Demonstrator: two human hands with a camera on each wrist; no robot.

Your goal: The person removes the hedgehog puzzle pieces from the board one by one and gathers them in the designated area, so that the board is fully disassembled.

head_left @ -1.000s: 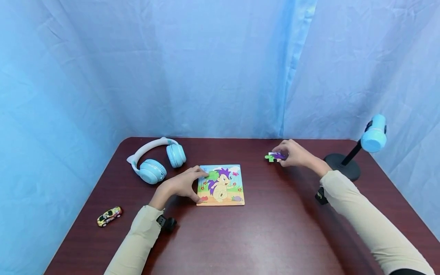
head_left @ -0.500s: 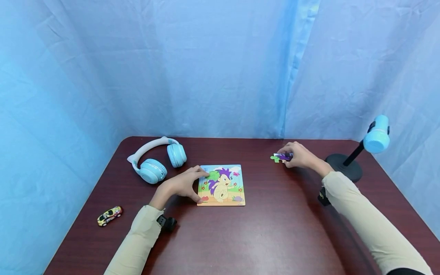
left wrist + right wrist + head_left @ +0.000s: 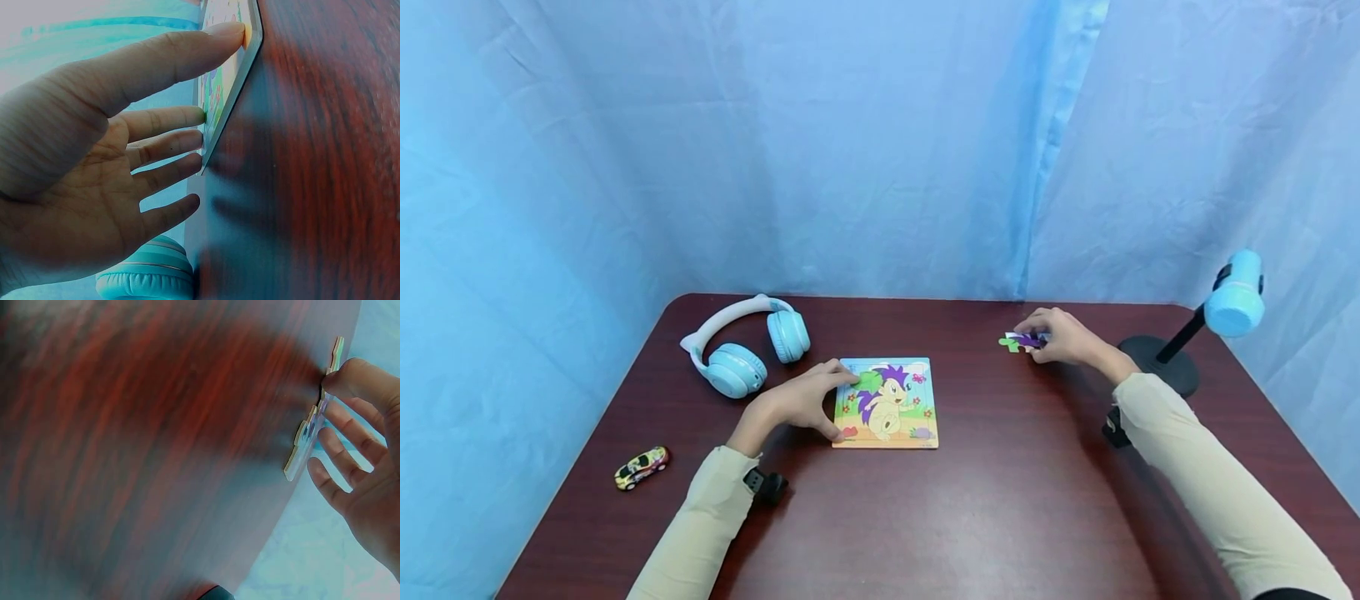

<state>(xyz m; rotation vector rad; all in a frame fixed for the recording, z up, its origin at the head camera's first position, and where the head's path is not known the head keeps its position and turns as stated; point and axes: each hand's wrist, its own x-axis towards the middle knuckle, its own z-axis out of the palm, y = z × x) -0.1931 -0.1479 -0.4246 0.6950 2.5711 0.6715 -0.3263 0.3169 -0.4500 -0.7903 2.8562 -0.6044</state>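
A square jigsaw puzzle board (image 3: 891, 408) with a purple-haired hedgehog picture lies flat near the middle of the table. My left hand (image 3: 805, 400) touches its left side: the thumb rests on the front left corner, and the index fingertip on the green patch. In the left wrist view those fingers (image 3: 165, 122) are straight and spread. At the back right, my right hand (image 3: 1067, 337) pinches loose green and purple jigsaw pieces (image 3: 1015, 342) between thumb and fingers. The right wrist view shows these jigsaw pieces (image 3: 300, 447) edge-on and low over the table, partly hidden behind the thumb.
Blue and white cat-ear headphones (image 3: 736, 369) lie at the back left. A small yellow toy car (image 3: 642, 467) stands at the left. Beyond my right hand a blue microphone (image 3: 1235, 307) stands on a round black base (image 3: 1157, 360). Blue curtains (image 3: 865, 150) close off the back.
My right hand has shifted slightly to the right with the jigsaw pieces. My left hand stays at the puzzle board's left side. The head view has turned a little.
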